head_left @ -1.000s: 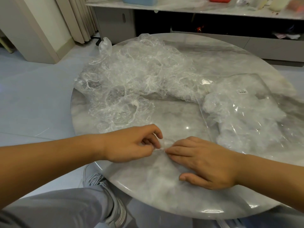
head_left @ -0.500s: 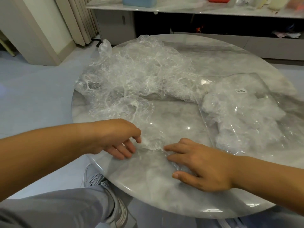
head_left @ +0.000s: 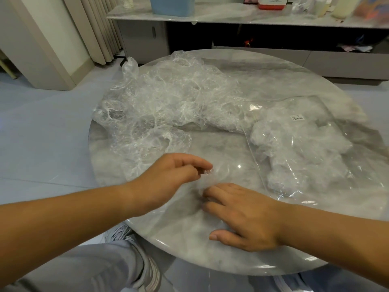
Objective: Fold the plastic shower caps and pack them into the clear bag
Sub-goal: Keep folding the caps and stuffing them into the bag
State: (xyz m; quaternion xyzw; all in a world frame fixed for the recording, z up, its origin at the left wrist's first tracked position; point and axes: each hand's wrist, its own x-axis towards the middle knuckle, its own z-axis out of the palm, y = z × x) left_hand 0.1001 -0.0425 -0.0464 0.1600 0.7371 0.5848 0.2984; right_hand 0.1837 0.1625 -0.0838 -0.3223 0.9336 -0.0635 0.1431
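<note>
One clear shower cap point(head_left: 219, 175) lies thin and flat on the round marble table point(head_left: 263, 76) at the near edge. My left hand point(head_left: 168, 182) pinches its ruffled elastic edge between thumb and fingertips, lifted slightly. My right hand point(head_left: 242, 216) rests flat on the cap, fingers spread, pressing it to the tabletop. A heap of crumpled shower caps point(head_left: 168, 106) covers the far left of the table. The clear bag point(head_left: 305, 144) lies at the right with several folded caps inside and a small white label on top.
Behind the table stands a low marble-topped cabinet point(head_left: 231, 15) with a blue box point(head_left: 172, 5) and bottles. Curtains point(head_left: 99, 28) hang at the far left. My grey-trousered leg and a sneaker point(head_left: 145, 270) show under the table's near edge.
My left hand went left to the cap's edge, then came back toward the middle and a little up, drawing the edge with it. My right hand stayed pressed on the cap.
</note>
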